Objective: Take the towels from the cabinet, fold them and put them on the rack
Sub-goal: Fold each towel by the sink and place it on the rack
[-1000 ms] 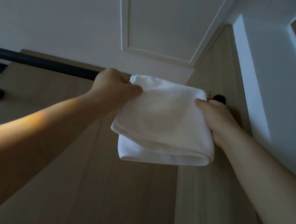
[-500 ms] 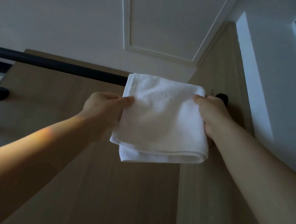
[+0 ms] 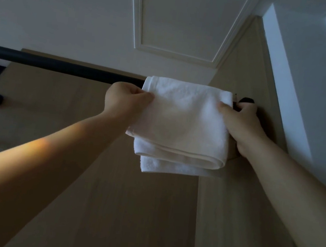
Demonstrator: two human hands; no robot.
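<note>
Towel (image 3: 181, 121) hangs over the rack (image 3: 61, 67), right between the 2 hands; left hand (image 3: 123, 99) and right hand (image 3: 241, 123) each pinch 1 side.

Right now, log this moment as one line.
towel: white, folded, draped over rack | left hand: pinches left edge | right hand: grips right edge | step: placing, not released

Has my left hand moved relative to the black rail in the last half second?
Yes. The left hand rose from below the black rail to just under it, pinching the towel.
</note>
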